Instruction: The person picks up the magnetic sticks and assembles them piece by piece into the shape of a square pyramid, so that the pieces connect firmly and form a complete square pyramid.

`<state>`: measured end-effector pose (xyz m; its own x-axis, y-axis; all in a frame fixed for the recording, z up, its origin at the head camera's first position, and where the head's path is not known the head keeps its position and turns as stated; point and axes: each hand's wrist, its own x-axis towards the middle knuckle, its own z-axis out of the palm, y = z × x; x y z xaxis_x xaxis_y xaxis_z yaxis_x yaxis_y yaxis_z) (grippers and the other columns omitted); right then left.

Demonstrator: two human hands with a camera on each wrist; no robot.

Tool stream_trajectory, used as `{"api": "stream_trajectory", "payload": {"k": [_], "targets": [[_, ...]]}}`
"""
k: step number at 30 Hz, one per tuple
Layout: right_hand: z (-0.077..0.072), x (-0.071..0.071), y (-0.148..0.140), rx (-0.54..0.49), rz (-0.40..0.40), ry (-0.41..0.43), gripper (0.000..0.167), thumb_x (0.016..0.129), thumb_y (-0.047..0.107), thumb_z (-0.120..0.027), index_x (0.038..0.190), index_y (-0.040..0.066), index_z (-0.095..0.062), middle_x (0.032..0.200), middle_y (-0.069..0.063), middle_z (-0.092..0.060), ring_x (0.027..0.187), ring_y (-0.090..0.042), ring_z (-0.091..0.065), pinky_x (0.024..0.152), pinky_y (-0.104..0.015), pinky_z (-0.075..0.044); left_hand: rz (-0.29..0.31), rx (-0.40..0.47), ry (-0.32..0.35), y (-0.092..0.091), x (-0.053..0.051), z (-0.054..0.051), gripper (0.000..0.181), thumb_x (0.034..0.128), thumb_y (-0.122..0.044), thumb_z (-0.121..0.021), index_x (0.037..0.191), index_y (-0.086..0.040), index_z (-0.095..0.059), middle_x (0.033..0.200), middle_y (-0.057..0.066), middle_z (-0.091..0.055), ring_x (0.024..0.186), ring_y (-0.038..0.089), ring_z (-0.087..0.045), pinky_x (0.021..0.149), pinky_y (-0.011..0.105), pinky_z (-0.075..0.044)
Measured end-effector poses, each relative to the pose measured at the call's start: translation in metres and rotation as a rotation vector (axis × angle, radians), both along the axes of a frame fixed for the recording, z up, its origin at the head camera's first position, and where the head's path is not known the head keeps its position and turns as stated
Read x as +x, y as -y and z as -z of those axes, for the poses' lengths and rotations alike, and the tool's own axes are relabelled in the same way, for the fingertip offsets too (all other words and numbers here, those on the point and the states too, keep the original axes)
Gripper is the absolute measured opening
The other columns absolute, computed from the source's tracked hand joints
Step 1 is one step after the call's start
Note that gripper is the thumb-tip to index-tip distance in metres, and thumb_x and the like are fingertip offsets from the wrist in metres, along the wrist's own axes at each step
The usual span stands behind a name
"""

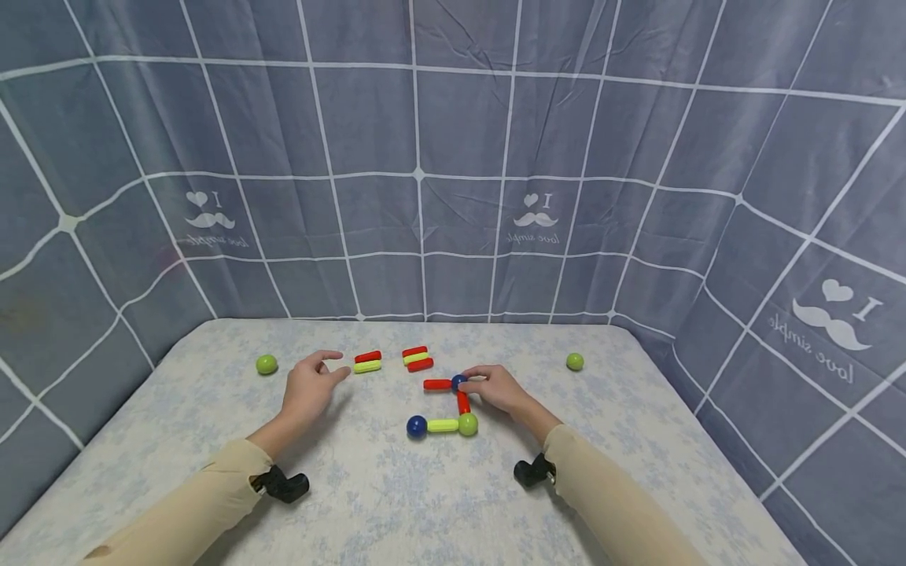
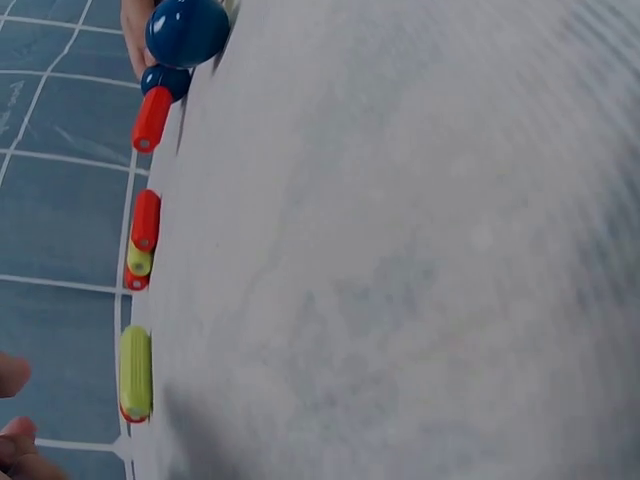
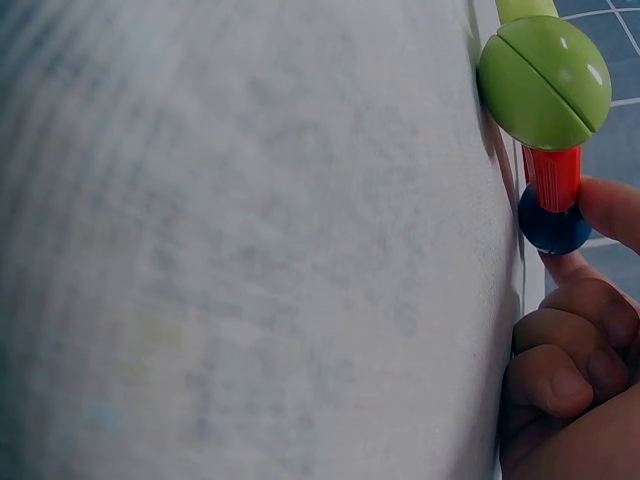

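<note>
Red and yellow-green rods and balls form a bent chain on the table. My right hand [image 1: 498, 388] pinches the blue ball [image 1: 458, 383] at its far corner between thumb and index finger. From that ball one red rod [image 1: 436, 384] points left, and another red rod [image 3: 558, 180] joins it to a green ball [image 3: 545, 82]. A yellow-green rod [image 1: 443, 425] links the green ball to a second blue ball [image 1: 417, 427]. My left hand [image 1: 309, 387] holds nothing, its thumb and fingers apart, just left of a loose red rod [image 1: 368, 356] and yellow-green rod [image 1: 367, 366].
Beyond the chain lie more loose rods, two red ones [image 1: 421, 365] with a yellow-green one [image 1: 416, 358] between. One loose green ball [image 1: 267, 364] sits at the far left, another green ball [image 1: 575, 362] at the far right. A grey-blue grid curtain [image 1: 460, 220] surrounds the table [image 1: 382, 503].
</note>
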<state>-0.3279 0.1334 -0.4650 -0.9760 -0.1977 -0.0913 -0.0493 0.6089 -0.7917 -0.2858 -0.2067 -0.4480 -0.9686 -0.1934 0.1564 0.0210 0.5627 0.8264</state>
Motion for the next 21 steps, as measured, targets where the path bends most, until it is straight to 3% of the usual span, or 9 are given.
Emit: {"api": "stream_trajectory", "payload": {"k": [7,13,21], "targets": [[-0.001,0.001,-0.001,-0.002,-0.006,0.014,0.038,0.090,0.035,-0.074,0.123,0.016,-0.073,0.112,-0.007,-0.067,0.075,-0.019,-0.050,0.067,-0.031,-0.040,-0.069,0.027,0.029,0.017,0.003,0.000,0.046,0.0941,-0.028,-0.069,0.134,-0.008,-0.061,0.065,0.001,-0.047,0.051,0.016,-0.042,0.050,0.032,-0.038],[0.001,-0.001,-0.002,0.020,-0.012,-0.003,0.038,0.090,0.036,-0.074,0.123,0.016,-0.073,0.120,-0.006,-0.067,0.079,-0.018,-0.050,0.069,-0.030,-0.040,-0.118,0.013,0.058,0.034,0.004,0.003,0.048,0.0953,-0.029,-0.067,0.137,-0.007,-0.058,0.069,0.000,-0.048,0.054,0.017,-0.044,0.052,0.033,-0.038],[0.001,-0.001,-0.001,0.016,-0.014,0.000,0.039,0.090,0.037,-0.074,0.123,0.017,-0.073,0.115,-0.005,-0.067,0.077,-0.018,-0.049,0.067,-0.030,-0.039,-0.170,0.005,0.060,0.057,0.005,0.005,0.052,0.0984,-0.031,-0.063,0.142,-0.006,-0.052,0.072,0.001,-0.052,0.052,0.016,-0.043,0.051,0.035,-0.039]]}}
